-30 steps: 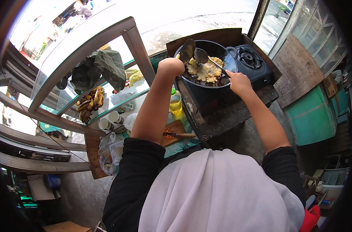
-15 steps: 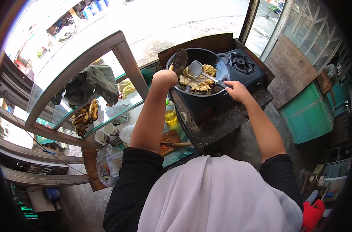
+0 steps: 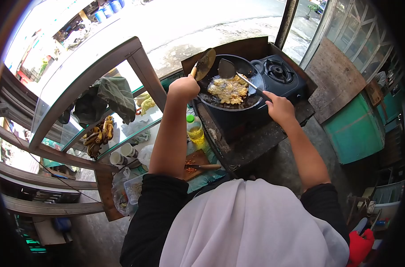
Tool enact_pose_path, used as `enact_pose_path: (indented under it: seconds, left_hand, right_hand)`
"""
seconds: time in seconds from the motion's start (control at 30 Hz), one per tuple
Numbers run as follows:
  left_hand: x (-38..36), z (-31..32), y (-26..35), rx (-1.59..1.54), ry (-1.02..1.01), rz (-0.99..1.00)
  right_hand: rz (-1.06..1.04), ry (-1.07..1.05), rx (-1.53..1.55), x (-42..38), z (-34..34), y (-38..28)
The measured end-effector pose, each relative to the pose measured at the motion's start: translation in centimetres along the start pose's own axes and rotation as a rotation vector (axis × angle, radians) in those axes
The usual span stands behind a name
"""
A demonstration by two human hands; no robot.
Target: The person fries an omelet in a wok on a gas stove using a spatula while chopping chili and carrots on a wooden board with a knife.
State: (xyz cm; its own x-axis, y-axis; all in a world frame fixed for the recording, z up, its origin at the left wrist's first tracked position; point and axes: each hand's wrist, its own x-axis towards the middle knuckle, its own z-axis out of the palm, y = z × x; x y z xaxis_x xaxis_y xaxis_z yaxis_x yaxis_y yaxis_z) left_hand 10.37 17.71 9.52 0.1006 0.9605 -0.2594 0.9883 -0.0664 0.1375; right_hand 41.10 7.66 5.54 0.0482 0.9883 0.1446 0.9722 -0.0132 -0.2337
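A dark wok [image 3: 261,99] on the stove holds oil and a golden fried mass [image 3: 229,91]. My left hand [image 3: 184,87] is wrapped round the light handle of a skimmer [image 3: 205,64], whose round head is raised over the wok's left rim. In my right hand [image 3: 280,108] is the black handle of a spatula [image 3: 227,69]. Its blade is tilted up at the far edge of the fried mass.
Right of the wok is a second burner [image 3: 279,71]. A yellow oil bottle [image 3: 195,129], a knife [image 3: 207,167] on a cutting board [image 3: 195,156] and cups [image 3: 118,158] lie near my left arm. Bananas [image 3: 98,135] hang by the glass case [image 3: 146,73].
The skimmer has lifted up and outward with my left hand. My right hand has shifted right and slightly down, and the spatula blade has moved to the mass's far edge. The fried pieces look more gathered.
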Motion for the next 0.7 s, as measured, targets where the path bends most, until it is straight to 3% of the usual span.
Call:
enact_pose_path:
  seconds: [0.23,0.43,0.7]
  left_hand:
    - [-2.8,-0.2,0.9,-0.074,-0.076,0.009]
    - [-1.1,3.1,1.6,-0.041,-0.083,0.056]
    - [0.1,3.2,2.0,-0.027,-0.129,0.008]
  right_hand:
    - [0.038,0.050,-0.156,0.6,2.2,2.7]
    - [0.015,0.013,0.106,0.6,3.4,3.4]
    - [0.041,0.033,-0.122,0.1,1.8,1.7]
